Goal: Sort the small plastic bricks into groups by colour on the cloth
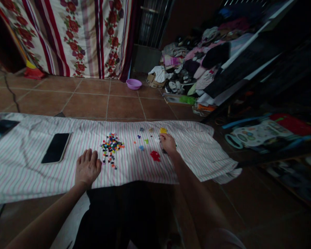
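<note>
My left hand (88, 166) lies flat on the striped cloth (134, 171), fingers stretched out, just left of a mixed pile of small coloured pieces (111, 144). Over on the right, my right hand (168, 142) has its fingers pinched together above a small white cluster; whatever is between the fingertips is too small to make out. Around it sit little single-colour groups: a yellow group (163, 130), a red group (154, 156), a light blue group (141, 148) and a lime green group (146, 141). Dark pieces are partly hidden under the hand.
A phone (56, 148) lies left of my left hand, and another dark device (1, 129) is at the far left. Beyond the cloth are a purple basin (134, 84) on the tiles, a floral curtain (75, 38) and heaped clothes (191, 62).
</note>
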{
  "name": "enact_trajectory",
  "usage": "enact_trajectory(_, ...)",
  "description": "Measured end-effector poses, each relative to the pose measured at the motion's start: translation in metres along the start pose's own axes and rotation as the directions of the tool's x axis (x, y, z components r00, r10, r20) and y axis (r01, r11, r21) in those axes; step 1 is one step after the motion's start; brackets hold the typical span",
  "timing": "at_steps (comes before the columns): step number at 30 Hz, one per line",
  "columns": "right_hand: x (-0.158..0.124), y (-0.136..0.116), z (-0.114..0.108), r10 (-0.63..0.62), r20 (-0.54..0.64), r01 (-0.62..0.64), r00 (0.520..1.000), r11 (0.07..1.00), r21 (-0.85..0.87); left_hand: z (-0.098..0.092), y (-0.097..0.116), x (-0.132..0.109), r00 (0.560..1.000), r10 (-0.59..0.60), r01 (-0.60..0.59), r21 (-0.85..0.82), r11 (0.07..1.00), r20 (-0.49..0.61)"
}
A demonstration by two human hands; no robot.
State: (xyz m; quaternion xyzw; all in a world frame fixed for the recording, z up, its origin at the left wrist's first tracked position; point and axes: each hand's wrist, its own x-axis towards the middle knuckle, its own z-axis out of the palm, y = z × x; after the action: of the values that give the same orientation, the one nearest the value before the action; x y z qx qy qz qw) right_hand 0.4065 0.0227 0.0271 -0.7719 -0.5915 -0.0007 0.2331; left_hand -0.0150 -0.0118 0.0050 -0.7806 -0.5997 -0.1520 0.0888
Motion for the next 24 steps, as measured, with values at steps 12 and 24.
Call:
enact_trajectory(12,-0.028,-0.025,0.004,-0.127,-0.067,0.134,0.99,0.984,0.114,0.001,-0.001,-0.001,1.0,0.009,-0.009,0.007,1.0,-0.019)
enact_trajectory(24,-0.077,-0.129,0.053,-0.365,0.197,0.285,0.91,0.895,0.343,0.001,0.0,0.0,0.999,-0.032,0.032,-0.009,0.999,0.005)
